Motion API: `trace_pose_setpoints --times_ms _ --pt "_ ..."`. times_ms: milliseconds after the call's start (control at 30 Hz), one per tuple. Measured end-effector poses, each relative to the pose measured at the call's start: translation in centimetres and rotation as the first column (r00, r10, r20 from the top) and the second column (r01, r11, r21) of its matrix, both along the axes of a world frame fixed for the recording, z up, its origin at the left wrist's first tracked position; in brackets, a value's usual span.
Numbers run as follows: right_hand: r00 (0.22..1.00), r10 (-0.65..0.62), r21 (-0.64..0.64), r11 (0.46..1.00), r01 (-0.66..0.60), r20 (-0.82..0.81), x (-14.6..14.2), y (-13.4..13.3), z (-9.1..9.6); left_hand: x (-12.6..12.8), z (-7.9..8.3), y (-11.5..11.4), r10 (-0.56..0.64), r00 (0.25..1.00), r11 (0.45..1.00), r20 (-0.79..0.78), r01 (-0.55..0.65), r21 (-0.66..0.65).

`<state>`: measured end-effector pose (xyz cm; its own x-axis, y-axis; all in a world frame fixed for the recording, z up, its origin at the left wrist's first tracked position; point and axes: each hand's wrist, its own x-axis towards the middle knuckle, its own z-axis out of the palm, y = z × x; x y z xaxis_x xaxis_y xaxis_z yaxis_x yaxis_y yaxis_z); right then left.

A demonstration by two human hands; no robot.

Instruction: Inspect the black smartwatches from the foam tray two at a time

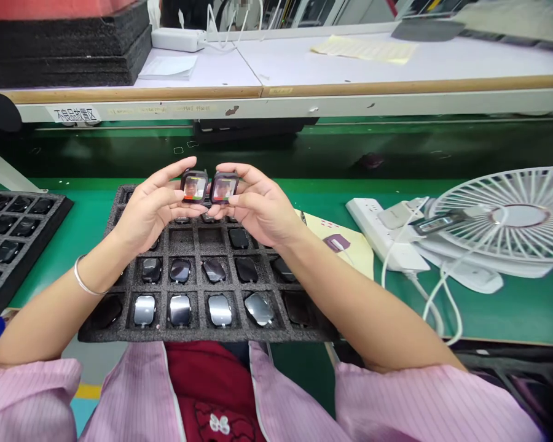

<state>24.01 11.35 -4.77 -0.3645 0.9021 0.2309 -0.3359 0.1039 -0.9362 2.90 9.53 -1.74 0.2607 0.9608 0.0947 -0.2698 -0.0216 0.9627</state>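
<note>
My left hand (pixel 152 209) pinches a small square watch body with a lit screen (pixel 194 186) between thumb and fingers. My right hand (pixel 258 209) grips a second lit watch body (pixel 224 188) the same way, right beside the first. Both are held side by side above the far end of a black foam tray (pixel 120 331) with square pockets. Many pockets hold dark or shiny watch bodies (pixel 180 309); a few pockets near my hands look empty. A thin bracelet circles my left wrist.
A second foam tray (pixel 9 233) with watch bodies lies at the left. A white power strip (pixel 387 233), cables and a white fan (pixel 507 221) lie at the right on the green mat. A yellow paper (pixel 345 242) lies by the tray. A conveyor and a bench run behind.
</note>
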Motion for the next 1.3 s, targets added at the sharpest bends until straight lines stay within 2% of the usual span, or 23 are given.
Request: trace_pose_setpoints --times_ms 267,567,767,1067,1300 --pt "1.0 -0.018 0.133 0.991 0.016 0.012 -0.5 -2.9 3.7 0.0 3.0 -3.2 0.058 0.997 0.993 0.052 -0.063 0.104" --pt "1.0 0.028 0.263 0.964 -0.027 0.002 -0.6 -7.9 7.1 -0.3 6.2 -8.5 0.028 0.998 0.973 0.048 -0.038 0.229" --pt "1.0 0.015 0.333 0.943 -0.022 0.023 -0.6 -10.5 9.2 -0.2 7.9 -10.8 0.032 0.998 0.951 0.05 -0.045 0.305" --pt "0.995 -0.041 0.45 0.893 -0.003 0.088 -0.4 -12.6 11.5 0.2 10.0 -12.3 0.049 0.998 0.922 0.048 -0.064 0.383" --pt "0.991 -0.103 0.488 0.872 0.046 0.09 -0.3 -12.0 12.8 0.9 10.6 -11.1 0.067 0.991 0.9 0.119 -0.112 0.421"
